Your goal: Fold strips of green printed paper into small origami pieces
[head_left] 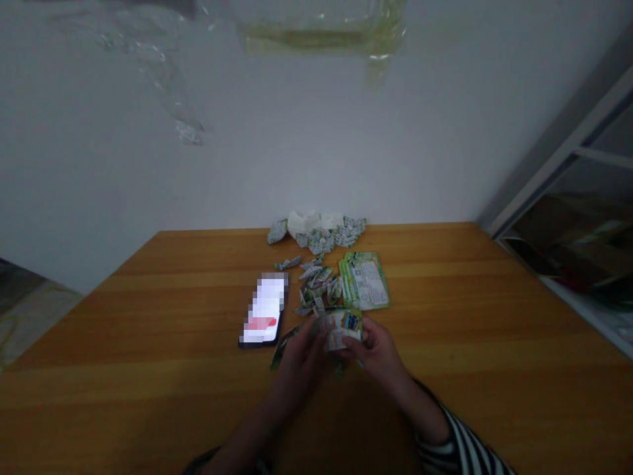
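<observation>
Printed paper (pixel 342 328) pinched low over the wooden bench (pixel 148 369), near its middle. Lying at left: phone (pixel 264 310), screen lit. Left hand (pixel 301 353) closed on the paper's left edge; right hand (pixel 378 353) gripping its right edge. Just behind: folded scraps (pixel 319 287). Flat to the right: green leaflet (pixel 364 280).

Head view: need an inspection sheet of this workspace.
Surface: wooden table, dimly lit.
Work items: printed paper pinched between left hand and right hand; folded papers heaped just beyond.
Clutter: phone, screen lit, left of the heap; green leaflet flat on its right; second heap at the far edge.
Grippers: both hands closed on the printed paper; striped sleeve on the right arm.
Cables: nothing seen.
Surroundings: white wall behind; metal shelf at right.
</observation>
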`<state>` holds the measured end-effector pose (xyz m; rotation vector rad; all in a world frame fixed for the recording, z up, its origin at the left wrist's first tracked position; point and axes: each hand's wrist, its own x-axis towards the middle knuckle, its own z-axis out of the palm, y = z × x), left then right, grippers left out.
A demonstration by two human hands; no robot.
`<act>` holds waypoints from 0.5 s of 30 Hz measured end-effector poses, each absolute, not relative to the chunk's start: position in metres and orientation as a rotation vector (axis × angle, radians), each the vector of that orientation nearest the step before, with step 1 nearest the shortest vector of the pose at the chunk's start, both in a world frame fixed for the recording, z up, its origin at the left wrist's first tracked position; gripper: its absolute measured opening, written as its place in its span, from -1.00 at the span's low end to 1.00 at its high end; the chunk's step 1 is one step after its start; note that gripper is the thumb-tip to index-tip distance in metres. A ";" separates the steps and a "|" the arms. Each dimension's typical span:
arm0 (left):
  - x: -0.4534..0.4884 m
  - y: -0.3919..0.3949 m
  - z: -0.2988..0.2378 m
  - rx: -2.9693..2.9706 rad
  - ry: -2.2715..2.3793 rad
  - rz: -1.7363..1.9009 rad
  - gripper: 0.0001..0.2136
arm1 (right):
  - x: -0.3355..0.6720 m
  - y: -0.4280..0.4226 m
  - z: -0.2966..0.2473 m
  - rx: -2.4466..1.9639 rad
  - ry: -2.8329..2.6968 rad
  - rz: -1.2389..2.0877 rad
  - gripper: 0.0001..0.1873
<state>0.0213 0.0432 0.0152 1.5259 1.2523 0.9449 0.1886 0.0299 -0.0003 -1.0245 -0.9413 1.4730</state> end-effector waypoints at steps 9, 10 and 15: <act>0.016 0.049 0.008 1.546 1.371 0.880 -0.67 | 0.180 0.021 -0.010 -1.289 -1.094 1.161 -0.83; 0.015 0.049 0.008 1.539 1.354 0.885 -0.70 | 0.182 0.021 -0.010 -1.296 -1.137 1.145 -0.84; 0.011 0.055 0.018 1.400 1.312 1.029 -0.80 | 0.208 0.030 0.006 -1.166 -1.437 1.070 -0.62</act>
